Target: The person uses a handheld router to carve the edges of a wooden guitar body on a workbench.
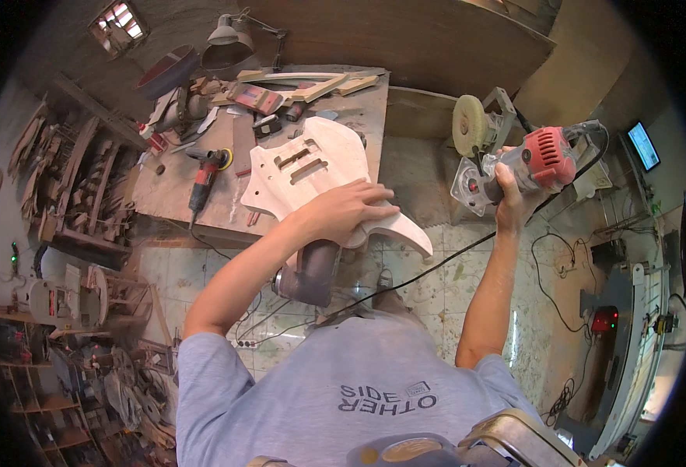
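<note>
At the workbench's (203,204) near edge, the left hand (348,212) lies flat, fingers together, on a pale guitar body (312,167) (overhanging), while the right hand (508,193) grips a red router (531,165).

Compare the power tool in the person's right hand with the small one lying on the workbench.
The red and grey power tool is gripped by the right hand and raised off the bench; the slim grinder lies untouched on the workbench. The held tool is bulkier, the grinder narrow. Both are corded and partly red.
</note>
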Motion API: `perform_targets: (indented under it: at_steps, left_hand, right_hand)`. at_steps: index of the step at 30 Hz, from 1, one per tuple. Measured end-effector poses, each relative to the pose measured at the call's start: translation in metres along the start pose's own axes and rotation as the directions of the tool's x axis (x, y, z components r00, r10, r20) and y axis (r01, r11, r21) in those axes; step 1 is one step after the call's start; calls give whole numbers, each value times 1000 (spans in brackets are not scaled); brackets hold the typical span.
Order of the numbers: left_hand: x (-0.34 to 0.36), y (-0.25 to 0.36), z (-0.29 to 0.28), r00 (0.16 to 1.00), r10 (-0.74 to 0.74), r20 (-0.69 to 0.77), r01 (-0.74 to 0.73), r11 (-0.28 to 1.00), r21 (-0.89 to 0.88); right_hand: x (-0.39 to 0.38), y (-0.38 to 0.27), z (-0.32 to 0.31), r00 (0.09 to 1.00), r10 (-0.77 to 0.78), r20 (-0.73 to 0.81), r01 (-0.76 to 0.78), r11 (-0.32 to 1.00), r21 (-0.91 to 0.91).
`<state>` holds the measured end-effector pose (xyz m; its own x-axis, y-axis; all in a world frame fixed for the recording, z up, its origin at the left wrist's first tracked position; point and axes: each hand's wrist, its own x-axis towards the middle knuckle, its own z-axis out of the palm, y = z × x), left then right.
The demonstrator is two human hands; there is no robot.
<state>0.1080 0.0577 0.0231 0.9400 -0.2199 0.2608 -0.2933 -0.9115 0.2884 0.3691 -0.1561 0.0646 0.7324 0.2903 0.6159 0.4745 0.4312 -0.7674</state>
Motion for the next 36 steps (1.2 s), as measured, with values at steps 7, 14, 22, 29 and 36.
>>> perform_targets:
  at_steps: [7, 14, 22, 29, 36]
  left_hand:
    - [-103, -51, -23, 434, -600, -672, 828, 560, 35]
    - [-100, -55, -1, 169, -876, -451, 980, 199, -19]
    - [-96, -49, 0, 140, -871, -471, 986, 168, -18]
    - [-99, -50, 3, 154, -866, -476, 985, 170, 9]
    - [-102, -52, 10, 187, -814, -550, 973, 230, -9]
  right_hand:
    - [-15, -9, 20, 987, 126, 104, -119, 990, -68]
    - [-34, 13, 85, 920, 201, 336, -218, 976, 11]
    - [-47, 38, 137, 874, 230, 427, -237, 971, -36]
    - [-47, 39, 149, 857, 202, 474, -185, 979, -82]
    - [-45, 43, 160, 877, 183, 444, -176, 983, -56]
